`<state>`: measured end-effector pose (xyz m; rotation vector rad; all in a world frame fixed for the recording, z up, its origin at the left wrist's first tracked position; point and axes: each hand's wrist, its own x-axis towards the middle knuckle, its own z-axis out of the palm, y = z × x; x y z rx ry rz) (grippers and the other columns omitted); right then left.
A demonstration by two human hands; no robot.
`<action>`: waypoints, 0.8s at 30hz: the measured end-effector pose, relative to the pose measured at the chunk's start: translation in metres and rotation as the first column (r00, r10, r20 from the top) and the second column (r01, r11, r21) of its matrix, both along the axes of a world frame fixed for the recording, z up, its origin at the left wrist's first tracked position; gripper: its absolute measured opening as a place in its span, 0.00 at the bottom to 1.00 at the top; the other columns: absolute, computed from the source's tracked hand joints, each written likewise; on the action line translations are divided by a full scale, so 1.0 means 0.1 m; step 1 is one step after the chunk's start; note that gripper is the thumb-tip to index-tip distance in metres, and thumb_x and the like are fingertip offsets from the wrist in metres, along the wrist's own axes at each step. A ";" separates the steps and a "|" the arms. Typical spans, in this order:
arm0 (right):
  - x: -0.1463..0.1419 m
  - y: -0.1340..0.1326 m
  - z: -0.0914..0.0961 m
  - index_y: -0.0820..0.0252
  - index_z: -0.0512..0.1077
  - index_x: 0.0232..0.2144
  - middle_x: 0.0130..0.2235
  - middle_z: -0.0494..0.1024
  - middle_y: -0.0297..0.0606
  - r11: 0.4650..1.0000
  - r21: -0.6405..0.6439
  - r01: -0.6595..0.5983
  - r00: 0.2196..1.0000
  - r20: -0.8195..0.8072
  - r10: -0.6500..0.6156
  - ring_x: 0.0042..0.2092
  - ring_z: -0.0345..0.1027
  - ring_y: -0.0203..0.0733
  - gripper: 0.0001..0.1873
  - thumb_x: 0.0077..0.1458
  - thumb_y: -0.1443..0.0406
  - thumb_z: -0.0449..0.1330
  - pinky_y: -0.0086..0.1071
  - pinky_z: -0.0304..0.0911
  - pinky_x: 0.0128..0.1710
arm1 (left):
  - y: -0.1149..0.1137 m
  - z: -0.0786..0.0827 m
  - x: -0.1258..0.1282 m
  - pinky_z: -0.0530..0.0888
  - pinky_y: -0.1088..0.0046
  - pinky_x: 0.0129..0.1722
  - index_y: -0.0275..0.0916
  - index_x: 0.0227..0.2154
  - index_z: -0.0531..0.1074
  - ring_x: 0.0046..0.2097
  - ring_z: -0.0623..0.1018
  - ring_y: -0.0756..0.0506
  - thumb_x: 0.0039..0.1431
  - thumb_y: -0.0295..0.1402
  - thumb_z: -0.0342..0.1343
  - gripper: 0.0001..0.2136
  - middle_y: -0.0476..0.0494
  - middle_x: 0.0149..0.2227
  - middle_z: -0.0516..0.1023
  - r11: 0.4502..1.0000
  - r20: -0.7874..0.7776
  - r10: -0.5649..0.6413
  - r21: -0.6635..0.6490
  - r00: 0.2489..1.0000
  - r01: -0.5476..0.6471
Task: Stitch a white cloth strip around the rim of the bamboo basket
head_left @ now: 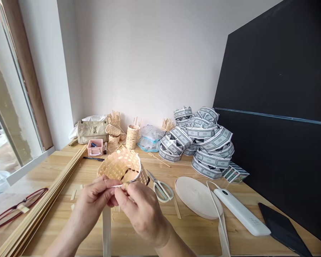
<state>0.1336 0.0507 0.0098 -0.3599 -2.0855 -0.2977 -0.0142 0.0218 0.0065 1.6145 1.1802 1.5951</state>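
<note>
A woven basket [113,162] of pale flat strips sits tilted in front of me, its opening showing. White tape runs along the right part of its rim. At the near rim my left hand [96,196] pinches the white fabric tape [106,232], whose loose end hangs down below. Close against it, my right hand [143,207] is closed on the basket's near rim, thumb and index finger together. The fingertips of both hands nearly touch and partly hide the rim and tape. Just right of the basket lie scissors [162,191] with pale handles.
A flat roll of white tape [195,196] lies to the right, beside a white power bank [240,210] with a cable and a dark tablet [283,228]. Patterned bands [205,142] are piled behind. Long wooden strips [48,192] and red-framed glasses [18,208] lie left.
</note>
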 end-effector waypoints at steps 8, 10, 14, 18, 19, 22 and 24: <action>-0.20 -0.23 -0.21 0.60 0.65 0.17 0.18 0.64 0.33 0.994 0.036 -0.100 0.973 -0.206 0.106 0.23 0.58 0.35 0.15 0.53 0.75 0.51 0.29 0.59 0.25 | 0.08 -0.14 0.00 0.72 0.78 0.21 0.40 0.27 0.79 0.21 0.73 0.50 0.47 0.32 0.57 0.07 0.47 0.20 0.73 0.995 0.071 -0.020 -0.100 0.997 0.027; -0.26 -0.32 -0.28 0.58 0.65 0.18 0.16 0.61 0.31 0.977 -0.191 -0.094 0.928 -0.373 0.017 0.20 0.56 0.34 0.14 0.54 0.72 0.51 0.27 0.59 0.22 | 0.10 -0.16 0.00 0.71 0.78 0.20 0.39 0.28 0.79 0.20 0.72 0.50 0.48 0.32 0.57 0.06 0.49 0.18 0.72 0.993 0.097 -0.022 -0.113 0.995 0.033; -0.08 -0.31 -0.31 0.57 0.67 0.26 0.18 0.66 0.29 0.881 -0.421 -0.218 0.917 -0.396 0.037 0.18 0.59 0.31 0.12 0.60 0.65 0.49 0.22 0.59 0.20 | 0.12 -0.20 -0.04 0.72 0.79 0.21 0.39 0.27 0.78 0.21 0.73 0.51 0.48 0.32 0.57 0.06 0.49 0.19 0.73 0.997 0.068 0.052 -0.061 0.996 -0.048; 0.26 -0.19 -0.27 0.58 0.68 0.31 0.17 0.62 0.27 0.698 -0.611 -0.372 0.871 -0.490 0.036 0.17 0.55 0.29 0.12 0.62 0.63 0.48 0.20 0.54 0.17 | 0.15 -0.25 -0.10 0.74 0.77 0.22 0.39 0.31 0.78 0.24 0.74 0.49 0.50 0.33 0.56 0.08 0.49 0.23 0.72 0.987 0.034 0.160 0.017 0.986 -0.161; 0.32 -0.17 -0.28 0.59 0.69 0.33 0.17 0.61 0.27 0.663 -0.640 -0.388 0.847 -0.531 -0.017 0.18 0.55 0.29 0.11 0.62 0.61 0.48 0.21 0.54 0.17 | 0.16 -0.26 -0.11 0.74 0.77 0.22 0.39 0.31 0.78 0.24 0.74 0.49 0.50 0.33 0.56 0.08 0.49 0.23 0.72 0.982 0.033 0.188 0.028 0.982 -0.189; 0.42 -0.13 -0.31 0.60 0.69 0.34 0.19 0.62 0.29 0.542 -0.699 -0.467 0.781 -0.614 -0.118 0.21 0.58 0.31 0.13 0.61 0.57 0.50 0.23 0.57 0.21 | 0.17 -0.26 -0.14 0.75 0.76 0.24 0.40 0.31 0.78 0.25 0.75 0.49 0.50 0.33 0.56 0.07 0.49 0.24 0.72 0.964 0.050 0.262 0.038 0.964 -0.264; 0.47 -0.12 -0.31 0.60 0.69 0.29 0.20 0.64 0.31 0.422 -0.719 -0.552 0.740 -0.656 -0.148 0.21 0.59 0.32 0.14 0.58 0.55 0.53 0.24 0.57 0.20 | 0.18 -0.25 -0.15 0.75 0.75 0.24 0.40 0.31 0.78 0.26 0.75 0.48 0.50 0.33 0.56 0.07 0.49 0.24 0.72 0.957 0.068 0.283 0.040 0.957 -0.286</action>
